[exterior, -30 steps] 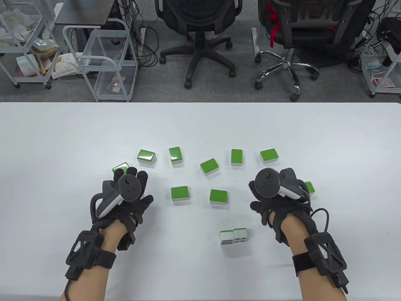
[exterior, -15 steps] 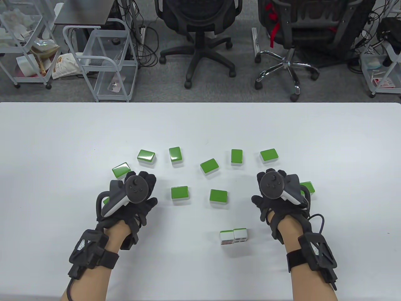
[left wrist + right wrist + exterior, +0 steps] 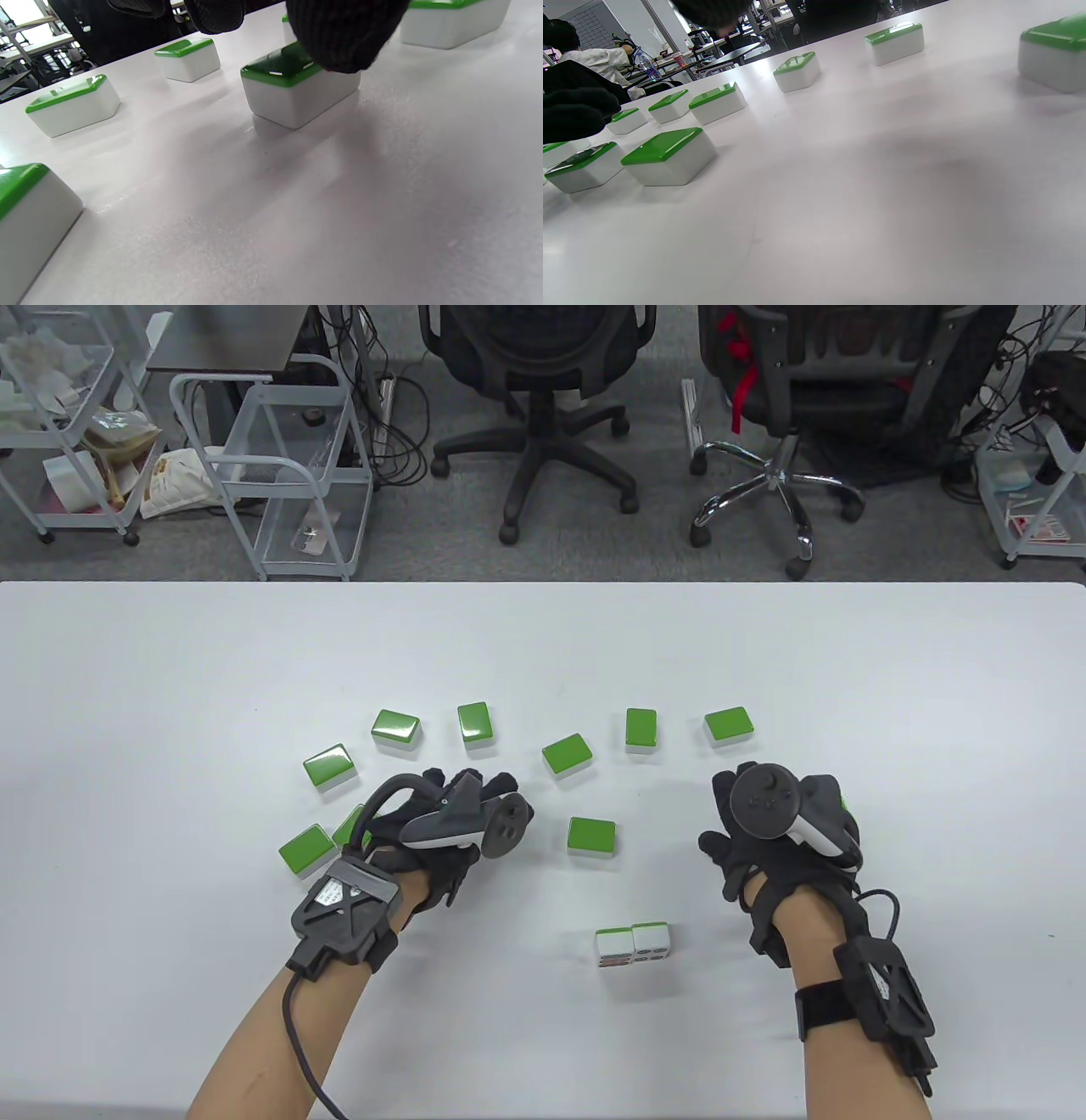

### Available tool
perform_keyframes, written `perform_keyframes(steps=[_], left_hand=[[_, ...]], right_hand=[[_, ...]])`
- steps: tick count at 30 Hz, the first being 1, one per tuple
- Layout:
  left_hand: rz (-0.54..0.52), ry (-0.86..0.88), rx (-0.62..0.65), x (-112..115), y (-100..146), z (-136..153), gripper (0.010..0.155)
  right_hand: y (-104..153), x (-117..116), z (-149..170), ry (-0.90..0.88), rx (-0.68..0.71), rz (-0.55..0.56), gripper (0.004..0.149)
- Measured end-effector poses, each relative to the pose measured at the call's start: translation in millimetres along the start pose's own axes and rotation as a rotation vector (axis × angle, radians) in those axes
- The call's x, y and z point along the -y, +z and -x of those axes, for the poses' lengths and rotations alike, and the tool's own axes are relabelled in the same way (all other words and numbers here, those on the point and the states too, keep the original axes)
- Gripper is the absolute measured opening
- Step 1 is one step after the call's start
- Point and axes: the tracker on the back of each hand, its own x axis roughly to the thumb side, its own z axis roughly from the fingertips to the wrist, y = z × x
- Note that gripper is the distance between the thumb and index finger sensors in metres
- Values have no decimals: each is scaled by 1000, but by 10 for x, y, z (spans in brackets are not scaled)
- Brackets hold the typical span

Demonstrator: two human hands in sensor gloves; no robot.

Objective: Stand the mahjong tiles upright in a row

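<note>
Several green-backed mahjong tiles lie flat on the white table. Two tiles stand upright side by side near the front. My left hand reaches over one flat tile, which is hidden in the table view. In the left wrist view a fingertip rests on that tile's green back, and the thumb is apart from it. My right hand hovers empty, fingers curled down. A flat tile lies just to its right.
Flat tiles form an arc across the middle, from one at the left to one at the right. One lies at the centre, two at the left. Office chairs and wire carts stand beyond the far edge.
My left hand swung right and turned, from the left tiles onto the tile left of centre, uncovering two tiles at the left. My right hand drifted slightly right.
</note>
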Motion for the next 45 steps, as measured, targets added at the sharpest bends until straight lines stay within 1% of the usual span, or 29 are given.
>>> perform_keyframes(steps=[3, 4, 6, 8, 12, 16, 20, 22, 24, 26, 29, 31, 35, 36, 37, 40, 43, 45], left_hand=[[46, -39, 8, 78, -71, -42, 79], [42, -56, 10, 106, -85, -57, 79], [7, -109, -7, 106, -94, -78, 83], [-2, -123, -19, 107, -105, -103, 85], [-69, -156, -37, 84, -104, -123, 85], [-93, -111, -43, 80, -90, -80, 82], [-43, -8, -30, 66, -66, -39, 82], [2, 77, -9, 48, -13, -47, 83], [77, 206, 56, 3, 85, -102, 83], [138, 291, 118, -27, 170, -190, 83], [255, 404, 224, -48, 288, -440, 83], [299, 448, 279, -49, 316, -598, 83], [369, 566, 312, -23, 289, -817, 82], [375, 592, 306, -14, 274, -853, 81], [358, 596, 293, -20, 263, -872, 81], [307, 592, 252, -67, 262, -860, 77], [280, 603, 227, -76, 258, -850, 73], [233, 624, 209, -77, 240, -837, 69]], right_hand=[[-3, 9, 4, 0, 0, -11, 77], [-3, 19, 5, 4, 1, -8, 76], [-3, 30, 8, 5, 1, -6, 77], [-8, 17, 14, 4, -3, -18, 77], [-6, -6, 16, 2, -7, -52, 78], [-5, 7, 12, -2, -1, -50, 78], [-8, 9, 13, -2, 4, -53, 78], [-7, 15, 16, -10, 8, -51, 78], [-6, 24, 18, -13, 10, -48, 78], [-7, 21, 19, -14, 10, -49, 78], [-9, 12, 8, -22, 8, -60, 78], [-7, 7, -1, -20, 9, -63, 78], [2, 3, -7, -24, 13, -68, 79], [3, 1, -4, -27, 14, -70, 79], [3, 1, -2, -30, 14, -74, 79], [-5, 2, 11, -36, 11, -77, 79], [-13, -4, 18, -41, 9, -84, 79], [-13, -3, 16, -42, 8, -86, 79]])
